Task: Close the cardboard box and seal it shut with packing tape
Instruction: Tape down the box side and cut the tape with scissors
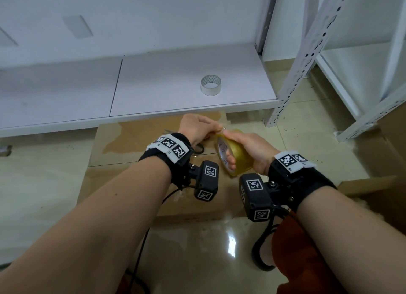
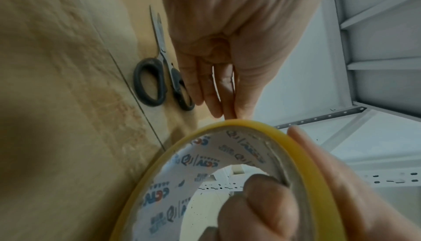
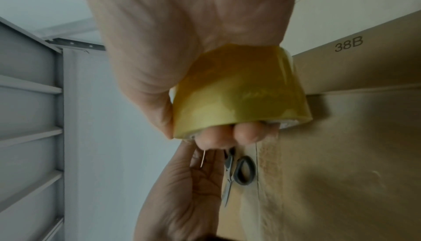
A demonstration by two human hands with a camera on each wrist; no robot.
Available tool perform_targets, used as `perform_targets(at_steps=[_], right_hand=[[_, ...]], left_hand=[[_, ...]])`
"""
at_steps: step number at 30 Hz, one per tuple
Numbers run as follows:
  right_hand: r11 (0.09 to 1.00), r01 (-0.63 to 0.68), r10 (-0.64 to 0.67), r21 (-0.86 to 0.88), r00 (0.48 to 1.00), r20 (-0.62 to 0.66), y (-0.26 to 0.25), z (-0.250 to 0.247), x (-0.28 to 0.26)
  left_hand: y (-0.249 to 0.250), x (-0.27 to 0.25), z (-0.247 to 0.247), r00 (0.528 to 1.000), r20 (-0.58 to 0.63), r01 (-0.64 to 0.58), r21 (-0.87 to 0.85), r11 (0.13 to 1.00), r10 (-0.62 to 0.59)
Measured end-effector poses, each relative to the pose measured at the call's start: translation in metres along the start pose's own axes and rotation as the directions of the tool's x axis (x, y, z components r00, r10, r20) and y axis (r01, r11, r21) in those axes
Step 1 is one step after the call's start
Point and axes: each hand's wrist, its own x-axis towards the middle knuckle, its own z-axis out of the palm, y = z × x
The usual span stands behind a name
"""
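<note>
A closed cardboard box (image 1: 114, 151) lies on the floor under both hands, its two top flaps meeting along a seam. My right hand (image 1: 228, 148) grips a roll of yellow packing tape (image 1: 238, 156) above it, fingers through the core and thumb over the outer face. At the roll's upper rim my left hand (image 1: 216, 130) pinches the tape's free end. The left wrist view shows the left fingertips (image 2: 227, 113) meeting on the roll (image 2: 262, 126). Black-handled scissors (image 2: 159, 75) lie on the box (image 2: 56, 101) just beyond the left hand.
A second, clear tape roll (image 1: 210, 84) stands on the low white shelf (image 1: 153, 100) behind the box. Perforated metal shelf posts (image 1: 292, 74) rise at the right. More cardboard boxes (image 1: 384, 153) sit at the right edge. Glossy floor tiles (image 1: 197, 249) lie in front.
</note>
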Motion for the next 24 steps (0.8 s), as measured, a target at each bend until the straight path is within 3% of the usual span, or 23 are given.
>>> perform_targets(at_steps=[10, 12, 17, 24], right_hand=[[0.999, -0.020, 0.019, -0.050, 1.000, -0.021, -0.011, -0.001, 0.005], [0.996, -0.018, 0.016, -0.087, 1.000, -0.026, -0.015, -0.003, 0.006], [0.981, 0.001, 0.000, -0.196, 1.000, 0.006, -0.023, -0.015, 0.011], [0.986, 0.062, -0.059, -0.154, 0.998, 0.024, -0.024, -0.012, 0.033]], left_hand=[[-0.008, 0.013, 0.008, 0.998, -0.037, 0.045, -0.089, 0.995, -0.048], [-0.006, 0.014, 0.009, 0.997, -0.003, 0.074, -0.167, 0.983, -0.075], [-0.001, 0.022, 0.006, 0.971, 0.212, 0.173, -0.308, 0.935, -0.110], [0.012, 0.043, 0.004, 0.980, 0.160, 0.154, -0.244, 0.957, -0.117]])
